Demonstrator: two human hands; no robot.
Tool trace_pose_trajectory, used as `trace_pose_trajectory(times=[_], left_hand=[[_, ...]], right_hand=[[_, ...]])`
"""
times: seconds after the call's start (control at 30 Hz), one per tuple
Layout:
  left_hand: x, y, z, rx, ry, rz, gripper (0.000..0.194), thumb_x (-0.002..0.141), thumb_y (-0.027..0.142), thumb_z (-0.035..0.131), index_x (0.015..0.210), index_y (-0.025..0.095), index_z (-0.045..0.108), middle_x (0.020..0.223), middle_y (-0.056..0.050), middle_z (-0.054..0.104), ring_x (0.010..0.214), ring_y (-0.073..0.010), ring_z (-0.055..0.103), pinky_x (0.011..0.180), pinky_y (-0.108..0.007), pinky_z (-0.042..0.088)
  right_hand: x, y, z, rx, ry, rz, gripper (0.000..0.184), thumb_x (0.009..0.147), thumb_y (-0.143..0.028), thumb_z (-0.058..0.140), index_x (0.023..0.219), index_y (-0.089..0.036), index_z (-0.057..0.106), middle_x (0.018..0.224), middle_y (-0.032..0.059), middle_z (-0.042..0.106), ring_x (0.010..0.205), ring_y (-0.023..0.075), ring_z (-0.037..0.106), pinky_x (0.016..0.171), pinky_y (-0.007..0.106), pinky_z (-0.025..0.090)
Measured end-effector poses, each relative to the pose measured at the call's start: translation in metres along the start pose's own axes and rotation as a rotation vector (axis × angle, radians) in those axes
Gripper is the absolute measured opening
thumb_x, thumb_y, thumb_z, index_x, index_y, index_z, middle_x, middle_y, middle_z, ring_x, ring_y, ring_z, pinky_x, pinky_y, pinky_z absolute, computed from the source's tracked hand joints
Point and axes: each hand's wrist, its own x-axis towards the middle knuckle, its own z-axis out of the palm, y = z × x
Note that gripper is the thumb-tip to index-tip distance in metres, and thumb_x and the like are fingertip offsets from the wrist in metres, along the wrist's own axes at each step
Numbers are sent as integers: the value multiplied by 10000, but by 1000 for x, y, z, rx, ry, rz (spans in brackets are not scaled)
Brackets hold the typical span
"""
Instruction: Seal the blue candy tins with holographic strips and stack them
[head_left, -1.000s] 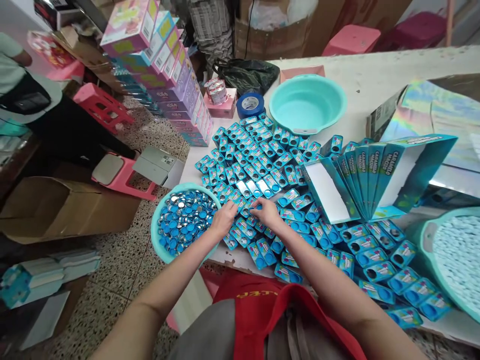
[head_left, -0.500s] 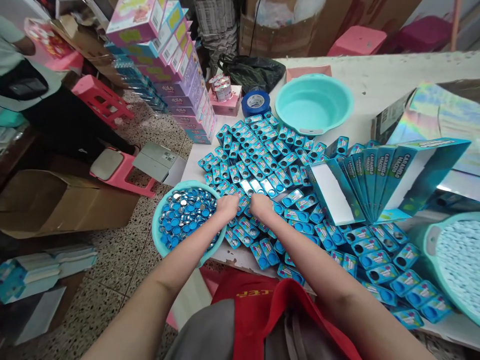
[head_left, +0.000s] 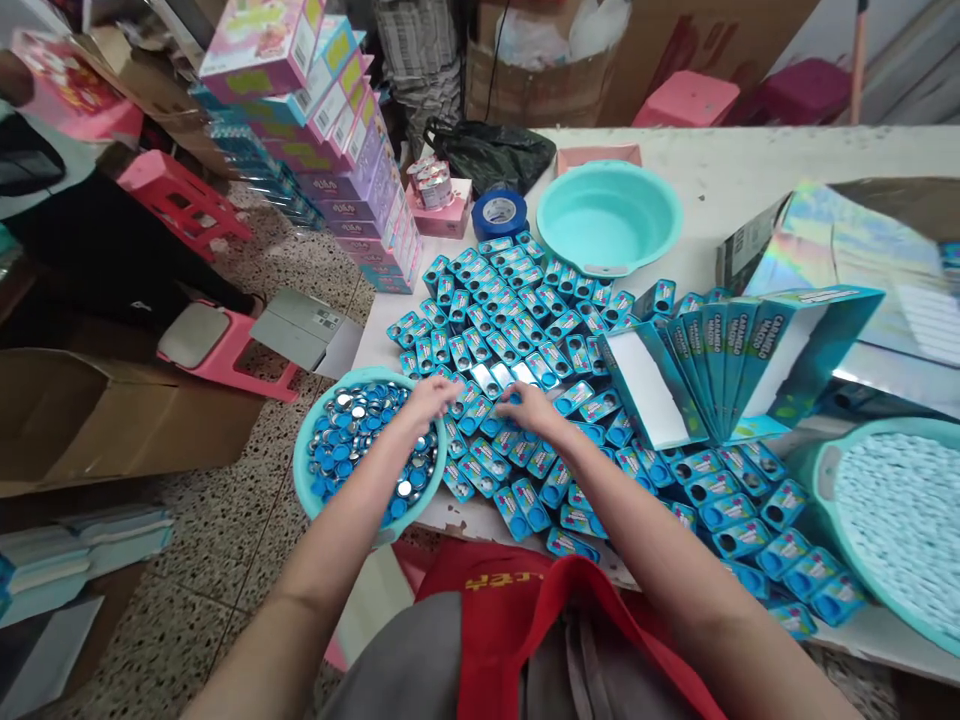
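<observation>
Caps point(head_left: 337, 460), blue and silver, fill a turquoise basin point(head_left: 301, 485) beneath the left forearm point(head_left: 351, 510), probably so that the reach stays short. Small blue containers point(head_left: 491, 458) crowd the worktop point(head_left: 757, 155), perhaps for keeping each other steady. Left hand point(head_left: 433, 398) and right hand point(head_left: 527, 408) hover above, fingers partly bent (whether either grip has hold of something, I cannot tell).

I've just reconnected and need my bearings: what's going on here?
A person's left hand reaches past the rim of a bowl of blue and silver discs. The right hand is curled over many small blue boxes on a white table. Some boxes show dark round holes, others blue rounds. Whether either hand holds anything is too small to tell.
</observation>
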Motion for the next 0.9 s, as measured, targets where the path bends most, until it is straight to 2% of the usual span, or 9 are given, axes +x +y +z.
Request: trace_pose_trajectory(times=[0.07,0.13,0.2,0.3,0.47,0.7,0.8,0.9], left_hand=[[-1,3,-12,-225,-34,-46,172,795,320,619,752,165,559,692,-15,610,672,-120,619,605,-222,503],[-4,4,-19,-467,-100,-130,53,768,174,611,792,154,569,744,-25,639,712,-116,640,699,-261,546],[-7,3,-20,-604,-177,-188,165,704,30,594,825,142,584,777,-39,661,771,-132,666,771,-294,558],[-8,0,-18,-584,-222,-191,239,670,-54,558,832,120,584,771,-58,676,798,-159,689,802,-314,563],[-3,-3,-19,-542,-213,-173,69,775,65,566,834,90,593,778,-109,696,757,-192,702,735,-332,585],[-1,-4,-21,-470,-432,-105,306,657,-46,584,919,92,661,914,-73,707,901,-162,686,910,-286,531],[2,-7,-20,-424,-404,-119,358,614,-99,542,897,86,659,819,-51,684,892,-152,685,972,-318,496],[5,-9,-16,-324,-343,-135,334,596,-111,538,850,78,643,633,10,586,785,-148,691,924,-340,522]], right_hand=[[-1,4,-7,131,2,28,229,853,-161,504,1074,-157,565,893,45,696,693,115,644,558,185,454],[-2,5,-11,249,-9,55,274,868,-79,387,1091,-133,537,933,67,696,672,92,641,537,169,449],[-1,6,-11,346,-32,67,262,868,-58,357,1037,-122,547,910,74,698,649,85,637,521,164,443],[1,5,-7,450,-63,60,177,865,-89,427,933,-136,583,775,33,680,607,81,618,511,159,435],[8,0,-3,527,-65,35,105,816,-86,535,815,-155,614,528,-54,535,494,68,521,465,152,392],[14,-6,-2,518,-29,18,70,760,-95,597,746,-161,578,517,-62,534,478,69,509,463,168,408],[14,-6,-2,488,-20,14,77,774,-99,579,732,-163,569,511,-59,533,481,72,518,471,171,417],[15,-5,0,432,-3,12,82,776,-105,579,725,-167,562,516,-59,533,489,77,532,481,176,426]])
